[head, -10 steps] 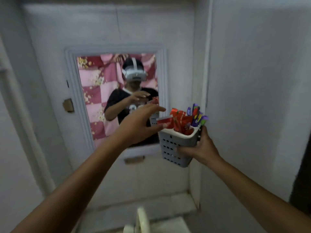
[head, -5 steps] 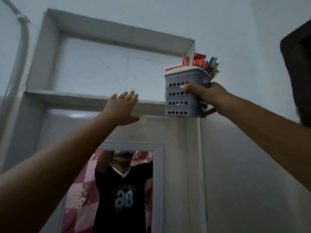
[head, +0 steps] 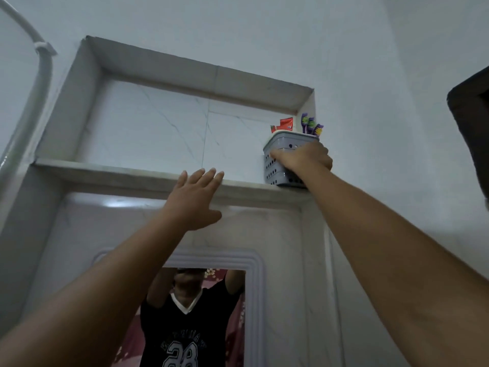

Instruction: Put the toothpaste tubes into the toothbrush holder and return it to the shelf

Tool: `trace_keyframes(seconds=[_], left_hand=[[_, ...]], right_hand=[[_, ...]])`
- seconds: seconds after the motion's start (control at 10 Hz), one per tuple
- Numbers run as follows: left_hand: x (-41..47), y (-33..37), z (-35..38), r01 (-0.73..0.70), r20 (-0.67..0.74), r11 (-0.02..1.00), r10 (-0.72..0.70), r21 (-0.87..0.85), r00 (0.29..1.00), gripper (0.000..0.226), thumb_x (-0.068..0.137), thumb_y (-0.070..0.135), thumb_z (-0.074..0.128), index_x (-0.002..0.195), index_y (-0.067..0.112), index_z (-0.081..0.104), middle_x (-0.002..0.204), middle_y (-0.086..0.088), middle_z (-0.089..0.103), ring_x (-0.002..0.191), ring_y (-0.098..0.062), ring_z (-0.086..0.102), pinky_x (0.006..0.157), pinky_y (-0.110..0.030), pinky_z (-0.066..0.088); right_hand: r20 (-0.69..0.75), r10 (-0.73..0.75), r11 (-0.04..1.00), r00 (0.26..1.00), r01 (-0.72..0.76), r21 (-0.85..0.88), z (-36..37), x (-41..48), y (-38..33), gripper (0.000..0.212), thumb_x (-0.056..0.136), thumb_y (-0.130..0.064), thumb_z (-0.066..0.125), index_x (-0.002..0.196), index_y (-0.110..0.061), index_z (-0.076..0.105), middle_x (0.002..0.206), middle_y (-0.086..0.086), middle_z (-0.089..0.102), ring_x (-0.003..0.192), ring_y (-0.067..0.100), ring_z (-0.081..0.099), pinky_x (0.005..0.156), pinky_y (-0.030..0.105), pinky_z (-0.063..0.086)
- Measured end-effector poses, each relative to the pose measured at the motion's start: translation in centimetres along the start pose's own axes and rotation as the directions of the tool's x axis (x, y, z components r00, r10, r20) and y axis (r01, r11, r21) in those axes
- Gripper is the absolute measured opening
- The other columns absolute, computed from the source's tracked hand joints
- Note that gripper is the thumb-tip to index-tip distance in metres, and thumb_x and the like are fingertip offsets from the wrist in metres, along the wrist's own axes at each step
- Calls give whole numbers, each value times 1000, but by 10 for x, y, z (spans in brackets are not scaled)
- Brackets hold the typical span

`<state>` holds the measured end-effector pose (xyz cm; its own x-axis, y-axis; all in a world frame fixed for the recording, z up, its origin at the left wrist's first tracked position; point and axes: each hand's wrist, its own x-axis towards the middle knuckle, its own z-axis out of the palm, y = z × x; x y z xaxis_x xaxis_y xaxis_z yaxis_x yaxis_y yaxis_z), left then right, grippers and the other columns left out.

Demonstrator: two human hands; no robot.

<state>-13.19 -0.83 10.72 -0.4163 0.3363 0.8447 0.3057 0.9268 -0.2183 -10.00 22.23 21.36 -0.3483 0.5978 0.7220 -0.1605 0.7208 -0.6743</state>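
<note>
The grey perforated toothbrush holder [head: 275, 168] stands on the right end of the recessed wall shelf [head: 119, 172], against the niche's right side. Red toothpaste tubes [head: 284, 125] and purple-green toothbrushes [head: 311, 125] stick out of its top. My right hand [head: 304, 157] is wrapped around the holder's front, covering much of it. My left hand [head: 194, 200] is raised flat with fingers apart, holding nothing, its fingertips at the shelf's front lip left of the holder.
A mirror [head: 195, 316] below the shelf reflects a person in a black shirt with raised arms. A white pipe [head: 39, 75] curves down the left wall. A dark object [head: 473, 133] juts in at the right edge.
The holder has gone from chest height up to the niche and now rests on the shelf's right end. My left hand let go of it and rose to the shelf edge.
</note>
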Motion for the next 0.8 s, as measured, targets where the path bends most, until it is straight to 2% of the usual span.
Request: trace_keyframes(seconds=[0.1,0.2,0.3,0.4,0.5,0.7,0.8], left_hand=[[1,-1,0,-8,2,1000,8,-22,1000,90,86,45,52,154,25,-4,164,2,-3,152,-19,-5,123,-46,-5],[0,-1,1,-5,-5,1000,5,-30,1000,90,86,45,53,154,25,-4,164,2,-4,152,-19,-7,122,-45,-6],[0,-1,0,-6,4,999,6,-42,1000,91,85,44,53,154,25,-3,164,2,-4,152,-19,-7,122,-45,-7],[-1,0,-3,-3,22,999,5,-54,1000,90,86,43,53,154,25,-3,164,2,-4,152,-19,-7,122,-46,-7],[-1,2,-7,10,50,999,-7,-51,999,90,86,43,53,154,25,-4,164,1,-5,152,-20,-7,122,-46,-6],[-9,12,-23,35,164,999,-29,-32,986,92,87,43,54,154,21,-6,164,-4,-10,151,-23,-8,123,-45,2],[-28,16,-30,-11,162,999,17,-36,987,91,88,48,54,154,20,-2,164,-3,-5,152,-20,0,122,-44,3]], right_hand=[[-109,-12,996,994,2,-88,23,-2,0,122,49,-79,71,138,-3,35,130,12,49,116,30,54,81,42,52],[-198,-50,996,979,35,-79,36,-2,4,119,54,-76,71,137,-1,31,130,13,45,117,28,47,68,41,45],[-222,-87,996,971,77,-52,37,-3,10,118,55,-76,71,136,-1,28,130,13,43,118,28,45,71,43,48],[-139,-95,995,986,88,-54,34,-11,17,123,58,-77,70,141,0,20,137,15,39,123,32,43,89,49,48],[-71,-182,972,981,169,-164,32,-23,32,125,65,-76,64,148,0,10,149,16,28,129,34,36,97,53,41],[89,-309,912,947,321,-254,13,-59,57,106,80,-74,49,150,-7,6,155,15,18,136,37,29,102,58,37],[228,-397,878,889,440,-189,-6,-85,59,96,86,-71,42,152,-12,3,159,15,10,144,37,20,109,57,32]])
